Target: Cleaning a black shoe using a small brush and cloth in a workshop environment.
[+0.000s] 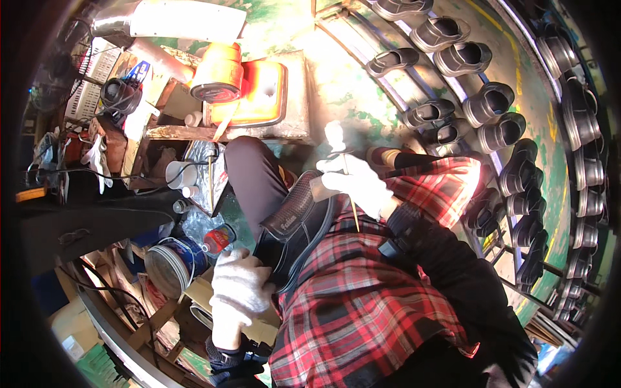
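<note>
Head camera, looking down at a seated person in a red and black plaid shirt (362, 304) and dark trousers. A black shoe (294, 223) with a textured mesh upper lies across the person's lap, its toe pointing toward the lower left.

The left hand (239, 284), in a white knit glove, grips the lower end of the shoe; its fingers are curled together around the shoe's edge. The right hand (352, 178), also in a white glove, rests on the upper end of the shoe. Its fingers are pinched on a thin stick-like tool (349, 194), which runs down past the wrist. Whether the tool's tip touches the shoe cannot be told.

Just beyond the knees stands a worn workbench (297, 123) carrying an orange machine (242, 87). To the left of the lap lie a white cup (176, 173), a small red-topped can (220, 238) and a larger round tin (169, 264) with a pale lid, all near the left hand.

To the right, curving racks (511, 129) hold many dark shoes in rows, well apart from the hands. A spare white glove (97, 158) hangs at the far left.
</note>
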Tool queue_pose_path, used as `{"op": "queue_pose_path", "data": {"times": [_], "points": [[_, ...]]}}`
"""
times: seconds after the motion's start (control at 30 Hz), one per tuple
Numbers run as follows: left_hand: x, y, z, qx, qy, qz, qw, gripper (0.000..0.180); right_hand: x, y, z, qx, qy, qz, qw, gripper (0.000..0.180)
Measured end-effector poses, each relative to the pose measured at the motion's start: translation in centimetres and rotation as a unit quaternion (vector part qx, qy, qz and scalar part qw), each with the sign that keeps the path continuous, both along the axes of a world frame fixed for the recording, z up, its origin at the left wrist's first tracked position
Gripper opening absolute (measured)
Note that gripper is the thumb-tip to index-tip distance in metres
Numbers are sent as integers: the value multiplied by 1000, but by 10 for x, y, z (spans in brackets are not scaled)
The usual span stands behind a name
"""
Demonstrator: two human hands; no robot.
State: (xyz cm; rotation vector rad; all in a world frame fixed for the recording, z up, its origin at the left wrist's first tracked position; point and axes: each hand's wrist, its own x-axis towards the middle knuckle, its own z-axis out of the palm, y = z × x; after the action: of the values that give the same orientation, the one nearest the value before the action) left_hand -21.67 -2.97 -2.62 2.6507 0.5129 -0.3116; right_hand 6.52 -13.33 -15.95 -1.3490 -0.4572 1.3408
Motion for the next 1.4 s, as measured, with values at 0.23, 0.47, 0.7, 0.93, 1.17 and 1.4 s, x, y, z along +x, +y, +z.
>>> {"op": "queue_pose_path", "data": {"times": [0.23, 0.47, 0.7, 0.93, 1.17, 1.4], "points": [[-5, 20, -86, -210, -227, -146, 940, 21, -15, -4, 11, 19, 23, -10, 1000, 34], [16, 26, -102, -414, -87, 53, 904, 23, -4, -24, 30, -3, -351, 104, 931, 32], [18, 27, -108, -329, -141, -81, 930, 19, -15, -33, 57, 83, -532, 206, 817, 32], [15, 26, -104, -424, -7, 32, 905, 23, 4, -36, 53, -76, -160, 40, 983, 28], [14, 29, -110, -323, -84, -97, 938, 31, -11, -27, 48, 9, -413, 190, 891, 31], [10, 27, -116, -352, -75, -69, 931, 32, -2, -21, 31, -86, -344, 116, 928, 30]]}}
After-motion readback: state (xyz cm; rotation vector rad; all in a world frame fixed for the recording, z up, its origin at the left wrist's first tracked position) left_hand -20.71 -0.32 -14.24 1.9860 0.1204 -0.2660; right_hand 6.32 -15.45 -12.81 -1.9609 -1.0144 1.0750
